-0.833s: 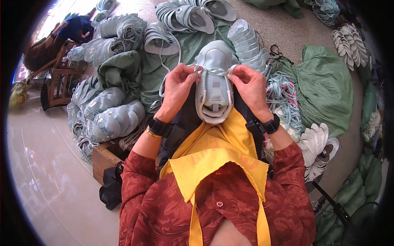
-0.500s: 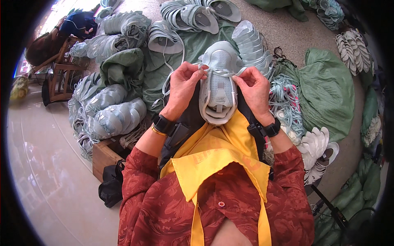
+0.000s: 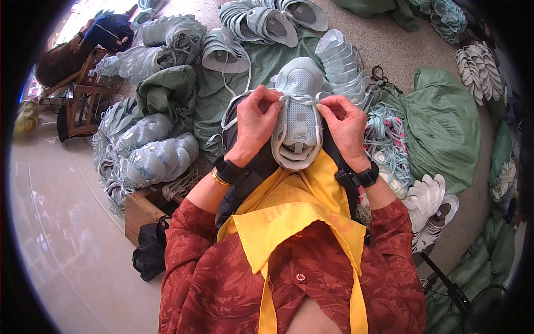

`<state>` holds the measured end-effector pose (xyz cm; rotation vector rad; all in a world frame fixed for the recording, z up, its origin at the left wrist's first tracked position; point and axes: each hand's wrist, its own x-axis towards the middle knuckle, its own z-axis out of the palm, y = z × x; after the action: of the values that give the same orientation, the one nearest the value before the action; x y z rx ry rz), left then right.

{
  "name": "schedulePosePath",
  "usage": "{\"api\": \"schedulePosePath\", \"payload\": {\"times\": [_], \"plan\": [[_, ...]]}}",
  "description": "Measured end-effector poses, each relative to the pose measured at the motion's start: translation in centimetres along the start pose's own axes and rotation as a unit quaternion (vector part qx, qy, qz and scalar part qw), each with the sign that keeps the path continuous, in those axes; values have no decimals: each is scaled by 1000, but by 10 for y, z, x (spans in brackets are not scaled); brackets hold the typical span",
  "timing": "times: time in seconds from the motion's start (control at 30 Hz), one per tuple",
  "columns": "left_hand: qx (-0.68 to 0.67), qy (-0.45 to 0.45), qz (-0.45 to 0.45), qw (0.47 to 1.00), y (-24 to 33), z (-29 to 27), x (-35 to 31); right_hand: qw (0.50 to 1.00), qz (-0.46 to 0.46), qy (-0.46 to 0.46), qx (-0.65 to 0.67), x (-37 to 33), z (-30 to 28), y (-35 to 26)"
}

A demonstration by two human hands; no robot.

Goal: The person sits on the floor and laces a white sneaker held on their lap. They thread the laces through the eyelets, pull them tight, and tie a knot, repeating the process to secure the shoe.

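Lettering in faded orange runs across the folded yellow apron (image 3: 300,214), too creased and pale to make out, and a small raised mark sits on the tongue of the pale blue-grey shoe upper (image 3: 301,118), also too small to make out. Grey patches inside the nested uppers (image 3: 270,25) along the top carry tiny blurred print. The shoe upper lies over the person's lap, between the two hands, its toe end pointing away and its open heel end resting against the apron. A pale lace (image 3: 301,99) crosses it near the toe; the left hand (image 3: 255,123) has its grip pinching the lace on one side, thumb to forefinger, and the right hand (image 3: 346,127) has its grip pinching it on the other. Past the toe, green cloth (image 3: 261,64) spreads toward speckled floor (image 3: 384,47). A loose white cord (image 3: 225,114) hangs just beside the left hand, with cloth between it and the stacked uppers (image 3: 158,164) farther left. Near the right hand, a lace bundle (image 3: 387,131) borders a green sack (image 3: 445,125), white uppers (image 3: 423,197) below. Glossy floor (image 3: 67,217) stretches along the left edge, up to a wooden box (image 3: 139,217) and black bag (image 3: 150,253).
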<state>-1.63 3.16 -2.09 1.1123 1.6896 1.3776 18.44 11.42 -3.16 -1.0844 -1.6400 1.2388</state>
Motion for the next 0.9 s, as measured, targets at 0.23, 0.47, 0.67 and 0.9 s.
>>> {"api": "schedulePosePath", "payload": {"times": [0.23, 0.47, 0.67, 0.9], "plan": [[-5, 27, -11, 1000, -12, 0, 5, 1000, 9, -9, -13, 2, -2, -7], [80, 59, 15, 995, 8, 5, 1, 1000, -14, -8, -25, 2, -3, -2], [104, 61, 60, 991, 11, 5, -1, 992, -80, -28, -92, 2, -8, -15], [147, 46, 66, 986, 14, 4, -1, 983, -82, -85, -142, 6, -12, -28]]}}
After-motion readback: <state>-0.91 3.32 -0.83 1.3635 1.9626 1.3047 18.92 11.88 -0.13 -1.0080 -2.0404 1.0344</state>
